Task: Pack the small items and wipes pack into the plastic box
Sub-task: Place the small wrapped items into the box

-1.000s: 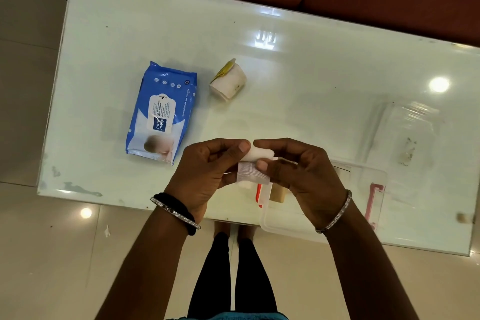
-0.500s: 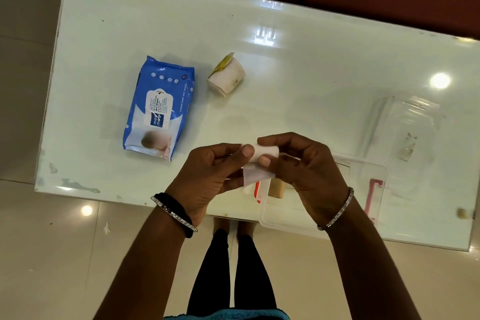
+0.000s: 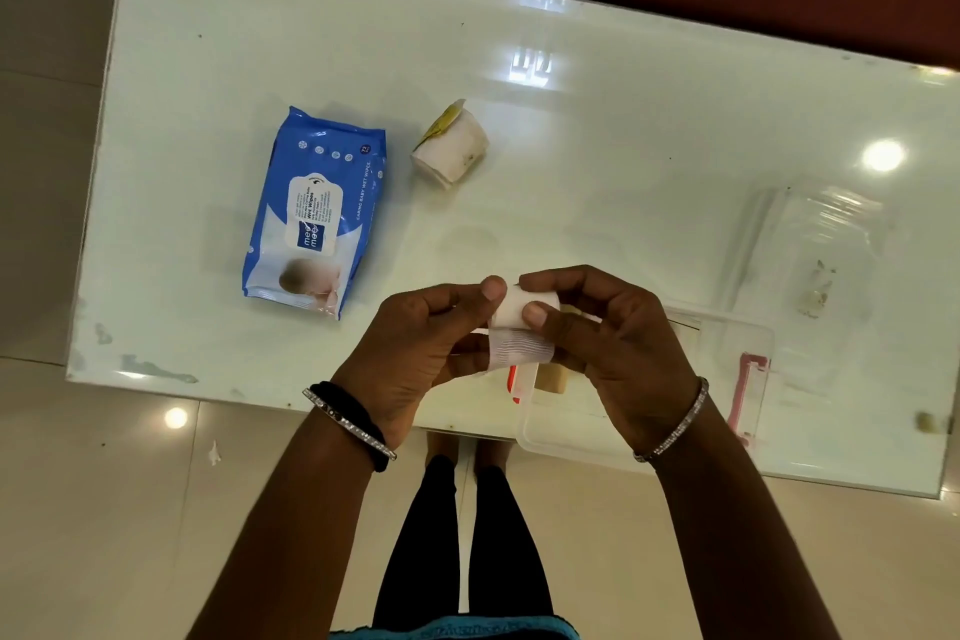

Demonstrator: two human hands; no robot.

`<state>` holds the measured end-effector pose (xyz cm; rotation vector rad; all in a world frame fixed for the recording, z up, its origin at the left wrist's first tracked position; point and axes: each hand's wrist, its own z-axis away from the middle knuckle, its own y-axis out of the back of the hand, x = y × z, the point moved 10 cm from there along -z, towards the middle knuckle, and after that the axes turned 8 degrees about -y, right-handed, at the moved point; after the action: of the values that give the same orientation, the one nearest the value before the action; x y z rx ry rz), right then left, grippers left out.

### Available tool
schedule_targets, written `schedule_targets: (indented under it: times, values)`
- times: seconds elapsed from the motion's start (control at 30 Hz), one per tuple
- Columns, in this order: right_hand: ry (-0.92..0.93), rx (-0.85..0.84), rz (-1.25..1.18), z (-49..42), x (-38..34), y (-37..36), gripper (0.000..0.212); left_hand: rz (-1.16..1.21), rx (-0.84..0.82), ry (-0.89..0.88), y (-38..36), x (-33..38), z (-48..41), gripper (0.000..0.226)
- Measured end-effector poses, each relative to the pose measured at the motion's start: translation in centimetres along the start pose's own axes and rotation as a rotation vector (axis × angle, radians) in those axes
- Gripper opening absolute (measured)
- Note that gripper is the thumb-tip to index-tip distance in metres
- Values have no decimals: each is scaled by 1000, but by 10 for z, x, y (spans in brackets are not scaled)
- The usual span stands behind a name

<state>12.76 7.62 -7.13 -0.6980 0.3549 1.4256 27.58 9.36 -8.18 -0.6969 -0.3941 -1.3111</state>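
Head view had both hands up together over the near table edge, the left hand (image 3: 415, 353) and right hand (image 3: 608, 333) pinching a small white gauze roll (image 3: 524, 309) between thumbs and fingertips. Compared with a second earlier, the loose tail (image 3: 521, 353) hung a little shorter and neater, so the roll was likely being wound up before packing. Directly beneath the hands sat the open plastic box (image 3: 571, 442), something red and a tan block already inside. Off beyond the left hand lay the wipes pack (image 3: 317, 211), a second roll (image 3: 451, 152) just beside it, both not yet packed.
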Motion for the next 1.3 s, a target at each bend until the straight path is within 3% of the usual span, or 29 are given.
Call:
schedule_targets:
  times: [0.27, 0.37, 0.5, 0.7, 0.83, 0.97, 1.1, 1.3]
  values:
    - [-157, 23, 12, -2, 16, 3, 43, -7, -14, -74, 1, 2, -2, 46]
    - [-104, 14, 7, -2, 13, 2, 35, 41, -30, -28, -3, -2, -2, 44]
    - [-35, -25, -5, -2, 8, 0, 40, -25, -29, 35, -3, -7, -3, 46]
    - [-92, -1, -79, -3, 11, 3, 49, -11, -27, -13, -1, -4, -5, 45]
    - [-122, 22, -29, -4, 16, 5, 40, -1, -36, -61, -2, -1, -5, 46]
    - [-39, 4, -29, -3, 10, 7, 35, 76, -21, -17, -3, -5, -6, 58]
    - [-22, -2, 9, -2, 11, 8, 41, 157, 3, 57, -2, -13, -6, 43]
    - [-87, 18, -85, -3, 16, 7, 36, 42, -35, 2, -2, -8, -5, 33]
